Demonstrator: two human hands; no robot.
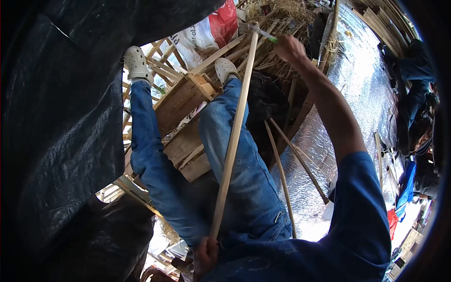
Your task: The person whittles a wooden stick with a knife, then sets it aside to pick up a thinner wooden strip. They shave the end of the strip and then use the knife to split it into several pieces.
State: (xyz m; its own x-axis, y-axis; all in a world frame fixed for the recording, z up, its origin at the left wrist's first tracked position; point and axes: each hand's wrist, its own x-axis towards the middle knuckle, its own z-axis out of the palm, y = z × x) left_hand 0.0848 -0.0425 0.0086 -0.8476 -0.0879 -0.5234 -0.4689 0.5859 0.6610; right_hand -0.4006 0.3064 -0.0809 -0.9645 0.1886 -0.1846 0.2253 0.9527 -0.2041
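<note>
A long, peeled wooden pole runs up across my right thigh, from my lap to the upper middle of the view. Near my waist my left hand is wrapped round its lower end. My right hand, arm stretched out, is closed on the green grip of a hammer with a pale metal shaft. The hammer's head overlaps the far tip of the pole. Under my outstretched legs are wooden boards and a box-like wooden piece.
Two thin sticks slant beside my right leg, near silver foil sheeting. Black plastic sheeting hangs on the left. A red and white sack and straw lie beyond my feet. Dark blue clothing shows at far right.
</note>
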